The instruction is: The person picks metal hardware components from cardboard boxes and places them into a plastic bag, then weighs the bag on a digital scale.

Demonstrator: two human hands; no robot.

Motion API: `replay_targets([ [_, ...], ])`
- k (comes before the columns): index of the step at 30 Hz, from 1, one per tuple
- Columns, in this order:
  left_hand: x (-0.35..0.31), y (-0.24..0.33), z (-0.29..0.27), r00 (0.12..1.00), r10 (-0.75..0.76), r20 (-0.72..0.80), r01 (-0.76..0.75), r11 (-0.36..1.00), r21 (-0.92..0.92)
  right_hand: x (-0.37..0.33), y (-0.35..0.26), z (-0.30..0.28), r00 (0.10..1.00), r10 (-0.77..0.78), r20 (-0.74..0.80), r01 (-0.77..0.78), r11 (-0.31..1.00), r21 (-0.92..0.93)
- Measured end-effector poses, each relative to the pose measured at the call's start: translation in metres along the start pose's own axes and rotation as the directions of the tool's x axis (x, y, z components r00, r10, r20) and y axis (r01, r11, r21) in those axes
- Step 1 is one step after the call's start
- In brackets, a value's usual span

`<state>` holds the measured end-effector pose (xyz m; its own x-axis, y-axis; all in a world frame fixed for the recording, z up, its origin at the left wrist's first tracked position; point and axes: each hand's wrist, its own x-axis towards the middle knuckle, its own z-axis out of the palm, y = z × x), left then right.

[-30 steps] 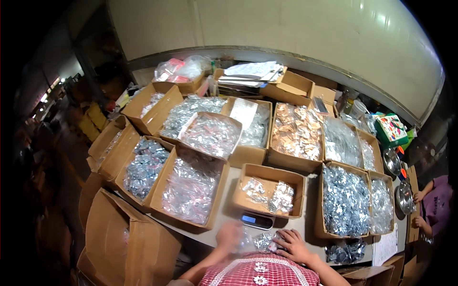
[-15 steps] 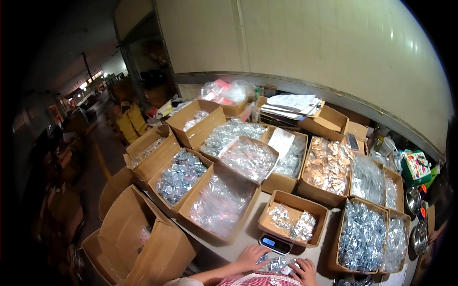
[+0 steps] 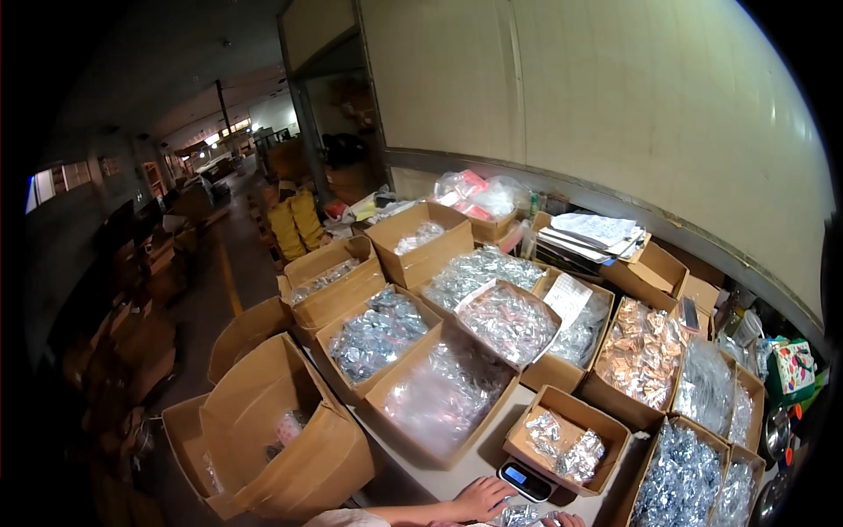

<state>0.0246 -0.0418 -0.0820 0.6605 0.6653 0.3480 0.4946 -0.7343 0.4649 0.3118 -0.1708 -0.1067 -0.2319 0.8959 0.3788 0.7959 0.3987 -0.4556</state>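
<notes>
At the lower edge, my left hand (image 3: 481, 500) reaches in with its fingers stretched out beside some small silvery packets (image 3: 520, 516). It seems to rest at their edge rather than grip them. Of my right hand (image 3: 564, 521), only the fingers show, on the packets' other side; the rest is cut off. Just beyond the hands lies a dark digital scale (image 3: 527, 480) with a lit blue display. A small open cardboard box (image 3: 606, 481) stands on or against the scale, and two clusters of silvery packets (image 3: 562, 446) lie inside it.
Open cartons of clear bags (image 3: 439, 386), blue-silver packets (image 3: 378, 334) and copper-coloured packets (image 3: 641, 351) crowd the table. A large open carton (image 3: 299, 439) stands at the left. Papers (image 3: 597, 230) are stacked at the back, before a pale wall (image 3: 632, 105). A walkway (image 3: 202, 281) runs off left.
The view has swung left and up, so the scene sits further right and lower. My hands now show less, with the right mostly out of the picture. The boxes keep their places.
</notes>
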Motion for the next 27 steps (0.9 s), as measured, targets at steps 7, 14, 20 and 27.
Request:
replay_targets([
  [7,0.005,-0.002,0.013,0.993,0.116,0.016,-0.116,0.993,0.015,0.01,-0.025,-0.021,0.999,0.053,0.007,-0.052,0.994,-0.096],
  [14,0.028,0.007,-0.018,0.997,0.076,0.026,-0.076,0.997,-0.026,0.041,-0.033,-0.042,0.989,0.127,0.072,-0.131,0.99,0.055],
  [20,0.03,0.011,-0.018,0.999,0.046,0.012,-0.045,0.993,-0.109,0.031,-0.036,-0.041,0.981,0.194,-0.017,-0.194,0.981,0.018],
  [27,0.021,0.001,-0.007,0.999,-0.021,-0.031,0.013,0.967,-0.256,0.016,-0.033,-0.032,0.765,0.621,-0.172,-0.513,0.749,0.419],
])
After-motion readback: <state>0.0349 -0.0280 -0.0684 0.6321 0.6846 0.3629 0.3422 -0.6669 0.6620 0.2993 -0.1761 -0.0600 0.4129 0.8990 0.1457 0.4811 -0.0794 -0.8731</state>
